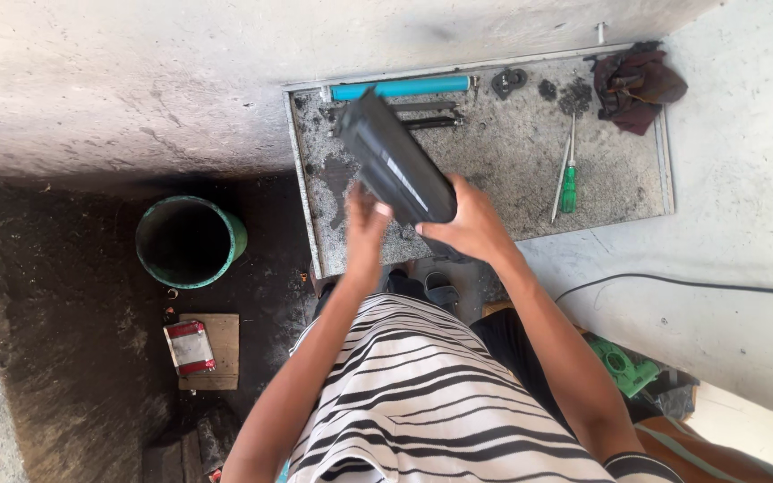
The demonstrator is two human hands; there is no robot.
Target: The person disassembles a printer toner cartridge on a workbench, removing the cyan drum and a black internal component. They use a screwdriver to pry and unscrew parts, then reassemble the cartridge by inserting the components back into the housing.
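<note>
A long black toner cartridge is held tilted above a grey metal work tray. My right hand grips its near end from the right. My left hand presses against the cartridge's near left side with fingers raised. On the tray lie a blue roller, thin dark metal rods, a green-handled screwdriver and a small dark part. Black toner powder stains the tray.
A dark rag sits on the tray's far right corner. A green bucket stands on the dark floor at left, with a small red and white packet on a wooden board. A black cable and a green plastic piece lie at right.
</note>
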